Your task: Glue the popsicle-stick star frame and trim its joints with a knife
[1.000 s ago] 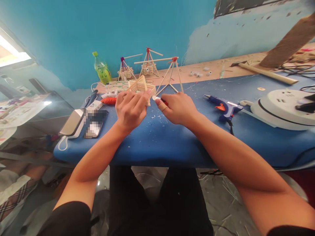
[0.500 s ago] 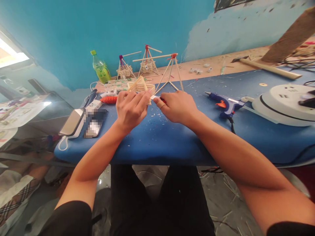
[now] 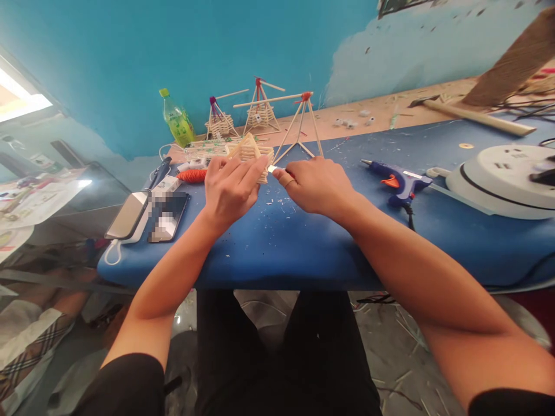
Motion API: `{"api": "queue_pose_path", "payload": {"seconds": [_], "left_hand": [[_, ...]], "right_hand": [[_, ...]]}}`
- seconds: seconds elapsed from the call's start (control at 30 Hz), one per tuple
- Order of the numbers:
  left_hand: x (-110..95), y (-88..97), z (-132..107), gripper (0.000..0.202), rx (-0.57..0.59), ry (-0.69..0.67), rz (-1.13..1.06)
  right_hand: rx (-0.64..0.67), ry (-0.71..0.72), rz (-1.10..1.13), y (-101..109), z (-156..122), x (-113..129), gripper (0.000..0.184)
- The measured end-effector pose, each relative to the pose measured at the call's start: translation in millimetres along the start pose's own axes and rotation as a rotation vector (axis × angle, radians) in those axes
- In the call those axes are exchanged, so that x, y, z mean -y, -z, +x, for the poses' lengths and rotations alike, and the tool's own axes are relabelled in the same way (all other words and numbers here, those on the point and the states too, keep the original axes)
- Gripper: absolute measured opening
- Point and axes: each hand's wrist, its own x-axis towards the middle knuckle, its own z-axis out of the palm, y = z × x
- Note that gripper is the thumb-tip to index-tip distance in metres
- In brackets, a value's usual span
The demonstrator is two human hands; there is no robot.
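Observation:
My left hand (image 3: 232, 188) is closed round a small frame built of stacked wooden sticks (image 3: 251, 151), tilted above the blue table. Its fingers hide the lower part. Facing it, my right hand (image 3: 314, 182) is wrapped round a small knife (image 3: 272, 169); a short bright blade pokes out past the thumb toward the frame, and a bit of red handle shows between the fingers. Just behind my right hand stands a stick tripod (image 3: 299, 124) bound with red thread at the top. An orange thread spool (image 3: 192, 175) lies beside my left hand.
Two stick stands (image 3: 259, 110) stand near the wall, by a green drink bottle (image 3: 178, 121). Phones (image 3: 169, 216) lie at left. A blue glue gun (image 3: 396, 180), a white power strip (image 3: 505, 179) and a hammer (image 3: 479, 117) are at right. Scraps dot the blue table (image 3: 277, 254).
Both hands stay almost in place. The knife's blade has shifted slightly at the frame's edge and now catches the light.

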Motion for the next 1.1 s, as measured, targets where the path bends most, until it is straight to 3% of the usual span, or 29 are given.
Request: {"api": "queue_pose_path", "payload": {"seconds": [0.27,0.47,0.53,0.63,0.73,0.8,0.93,1.1], "left_hand": [[3,-0.8,4,0.040,0.028,0.044,-0.088],[6,-2.5,6,0.045,0.031,-0.032,-0.019],[7,-1.7,5,0.046,0.043,-0.035,-0.018],[8,2.4,4,0.044,0.015,0.006,-0.039],[10,7.0,4,0.044,-0.089,0.042,-0.092],[11,8.1,4,0.046,-0.161,0.063,-0.158],[11,5.7,4,0.047,-0.246,0.084,-0.245],[7,3.3,4,0.045,-0.277,-0.009,-0.293]], "right_hand": [[0.014,0.001,-0.007,0,3,-4,0.066],[0.028,-0.014,-0.017,1,2,1,0.065],[0.023,-0.038,-0.006,1,5,-5,0.066],[-0.024,-0.183,-0.005,2,15,-26,0.064],[-0.182,-0.268,0.041,4,23,-44,0.058],[-0.231,-0.212,0.158,3,25,-45,0.054],[-0.192,0.033,0.590,0,21,-32,0.057],[-0.107,0.196,1.069,0,17,-29,0.042]]}}
